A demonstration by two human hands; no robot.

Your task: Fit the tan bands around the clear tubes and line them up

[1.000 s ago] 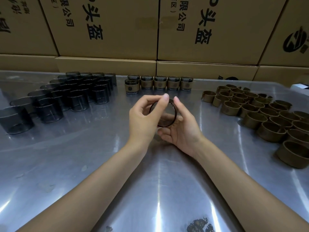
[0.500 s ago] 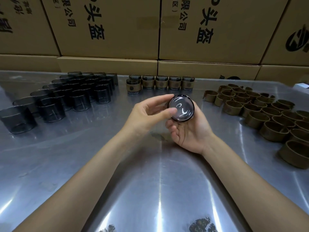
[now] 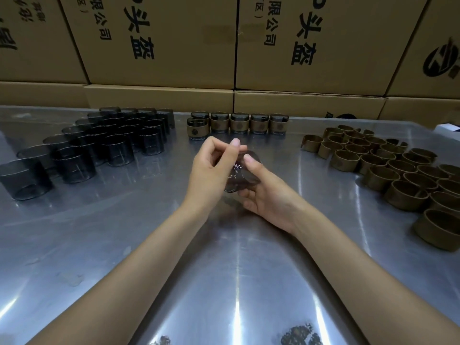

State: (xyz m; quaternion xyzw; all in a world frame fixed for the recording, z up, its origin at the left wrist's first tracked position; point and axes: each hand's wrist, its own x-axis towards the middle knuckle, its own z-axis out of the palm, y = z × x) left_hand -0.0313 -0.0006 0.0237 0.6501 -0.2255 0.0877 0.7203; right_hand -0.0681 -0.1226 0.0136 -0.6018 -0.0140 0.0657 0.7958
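At the left of the frame stand bare clear tubes [image 3: 109, 143]. In the centre, the left hand [image 3: 214, 170] and right hand [image 3: 263, 192] both curl round one clear tube [image 3: 240, 179] above the steel table [image 3: 124, 245]. Banded tubes [image 3: 239, 123] line up behind; loose tan bands [image 3: 388, 165] fill the right.

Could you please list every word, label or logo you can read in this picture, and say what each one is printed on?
"头盔": large black print on the middle cardboard box, top cut off.
"头盔": again on the right-hand box.
"限公司": smaller black column on both boxes, start cropped.
Round black logo on the far-right box: a mark, no readable letters.
Round emblems on the banded tubes: too small to read.
Print on the far-left box: cropped, unreadable.
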